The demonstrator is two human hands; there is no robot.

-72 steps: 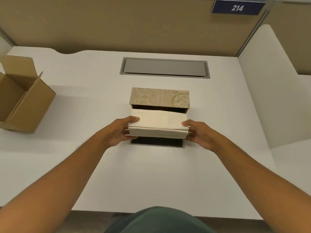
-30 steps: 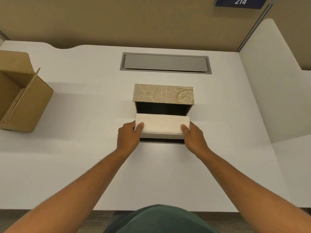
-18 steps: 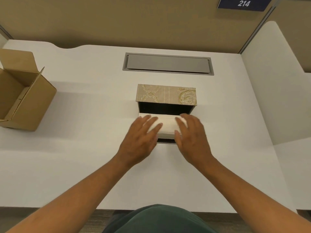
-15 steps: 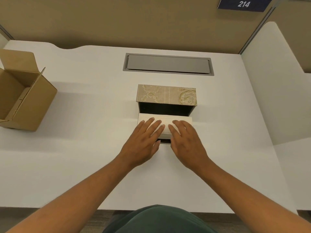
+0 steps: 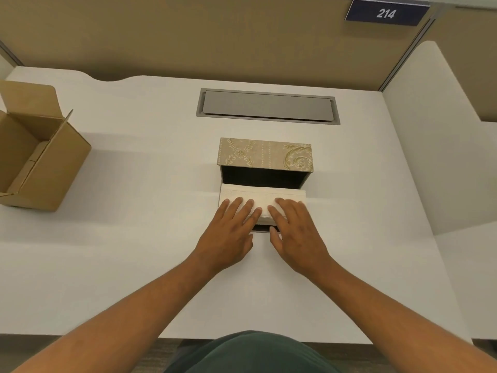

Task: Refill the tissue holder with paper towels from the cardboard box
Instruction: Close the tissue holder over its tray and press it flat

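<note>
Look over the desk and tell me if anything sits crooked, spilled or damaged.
Nothing stands out. The paper towels lie squarely in the open tissue holder, with the left hand and right hand flat on top. The cardboard box stands open and looks undamaged on the desk.

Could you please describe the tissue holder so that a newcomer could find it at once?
On the white desk, just nearer than the grey hatch, stands the tissue holder. Its raised lid has a gold leaf pattern, unlike the plain cardboard box far left.
</note>
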